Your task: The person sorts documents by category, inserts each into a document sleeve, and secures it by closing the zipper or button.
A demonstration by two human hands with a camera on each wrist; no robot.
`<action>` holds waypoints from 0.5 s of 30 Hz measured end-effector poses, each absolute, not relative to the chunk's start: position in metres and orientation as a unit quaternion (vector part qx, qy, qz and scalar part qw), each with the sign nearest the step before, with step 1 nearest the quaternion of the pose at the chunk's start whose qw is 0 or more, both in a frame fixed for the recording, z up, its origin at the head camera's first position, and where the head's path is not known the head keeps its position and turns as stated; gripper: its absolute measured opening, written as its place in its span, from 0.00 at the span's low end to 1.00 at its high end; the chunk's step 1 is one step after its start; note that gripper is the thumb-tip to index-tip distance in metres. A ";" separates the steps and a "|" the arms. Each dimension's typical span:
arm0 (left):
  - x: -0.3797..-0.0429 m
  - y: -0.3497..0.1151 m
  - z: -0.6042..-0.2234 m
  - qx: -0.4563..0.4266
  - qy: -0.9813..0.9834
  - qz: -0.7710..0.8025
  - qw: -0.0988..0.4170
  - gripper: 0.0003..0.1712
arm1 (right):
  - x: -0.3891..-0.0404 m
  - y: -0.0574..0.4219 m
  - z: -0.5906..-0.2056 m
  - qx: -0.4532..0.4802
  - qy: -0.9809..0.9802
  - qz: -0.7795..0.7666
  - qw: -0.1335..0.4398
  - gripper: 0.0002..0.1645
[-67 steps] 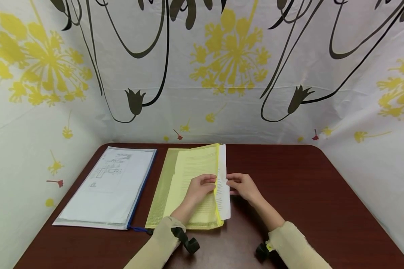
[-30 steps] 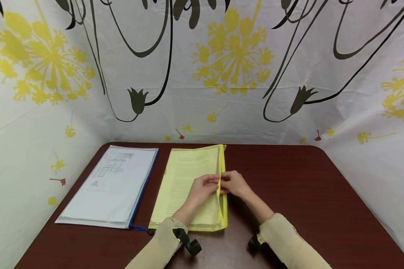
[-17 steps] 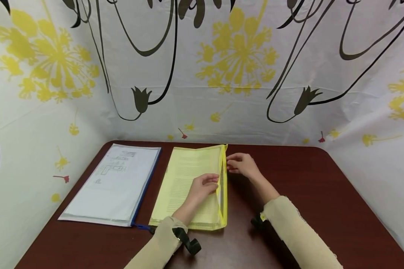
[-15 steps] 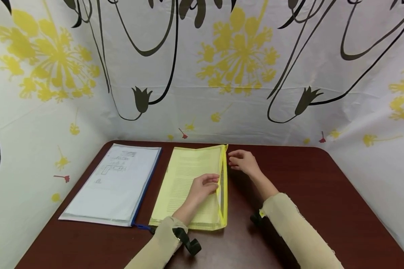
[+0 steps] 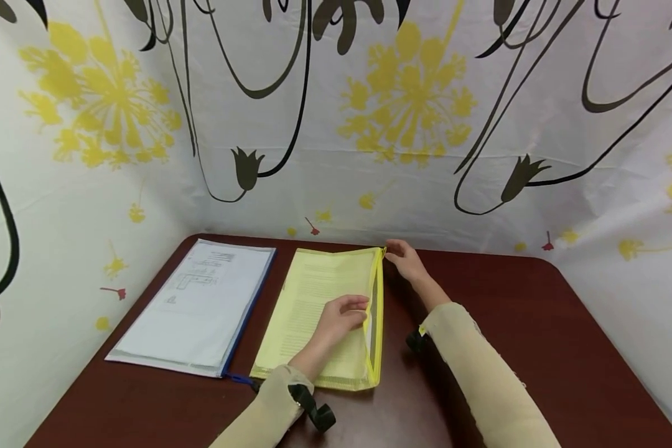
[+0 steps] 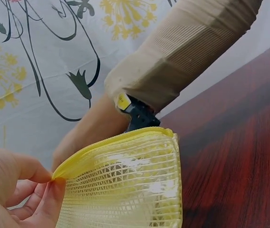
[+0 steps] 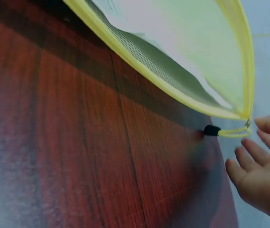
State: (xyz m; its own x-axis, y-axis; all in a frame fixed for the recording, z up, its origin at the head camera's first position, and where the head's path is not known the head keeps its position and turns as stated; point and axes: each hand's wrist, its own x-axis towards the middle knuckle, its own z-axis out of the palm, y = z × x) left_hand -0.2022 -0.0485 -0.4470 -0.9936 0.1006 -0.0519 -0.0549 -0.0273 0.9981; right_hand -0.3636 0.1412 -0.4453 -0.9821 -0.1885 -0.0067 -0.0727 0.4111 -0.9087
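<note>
A yellow mesh zip pouch [image 5: 319, 274] lies on the table with printed paper inside, its right side unzipped and gaping. My left hand [image 5: 336, 320] pinches the upper lip of that opening between thumb and fingers, as the left wrist view shows at the yellow edge [image 6: 90, 151]. At the pouch's far right corner is my right hand [image 5: 406, 258]. In the right wrist view its loosely bent fingers [image 7: 255, 154] are beside the zipper slider [image 7: 247, 124], whose yellow cord pull [image 7: 232, 133] ends in a black tip. Whether the thumb touches the slider I cannot tell.
A clear zip pouch [image 5: 196, 305] with a blue edge and a drawn sheet inside lies to the left. Its blue pull [image 5: 239, 378] is near my left wrist. The dark red-brown table [image 5: 498, 336] extends right, and a patterned curtain [image 5: 313, 124] hangs behind.
The white paper that stuck out on the right was pushed into the yellow pouch. My right hand then left the paper and moved away to the far corner. My left hand stayed on the edge.
</note>
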 end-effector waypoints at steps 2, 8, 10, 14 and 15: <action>-0.202 -0.048 -0.447 0.019 0.696 0.716 0.055 0.20 | -0.367 0.142 -0.449 -0.080 0.826 -0.554 0.069 0.30; -0.205 -0.050 -0.448 0.016 0.696 0.716 0.053 0.20 | -0.367 0.141 -0.450 -0.077 0.805 -0.583 0.083 0.26; -0.206 -0.051 -0.450 0.013 0.696 0.716 0.051 0.20 | -0.366 0.140 -0.450 -0.075 0.816 -0.568 0.074 0.24; -0.210 -0.052 -0.456 0.003 0.700 0.712 0.050 0.20 | -0.366 0.140 -0.448 -0.063 0.828 -0.553 0.068 0.21; -0.210 -0.053 -0.457 -0.002 0.702 0.711 0.049 0.20 | -0.366 0.140 -0.447 -0.060 0.827 -0.554 0.069 0.21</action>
State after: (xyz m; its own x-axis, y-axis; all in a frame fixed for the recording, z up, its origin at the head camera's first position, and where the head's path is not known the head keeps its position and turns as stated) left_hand -0.2103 -0.0525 -0.4570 -0.9951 0.0678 -0.0716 -0.0725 -0.0103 0.9973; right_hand -0.3660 0.1404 -0.4475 -0.9832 -0.1766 -0.0471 -0.0236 0.3784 -0.9254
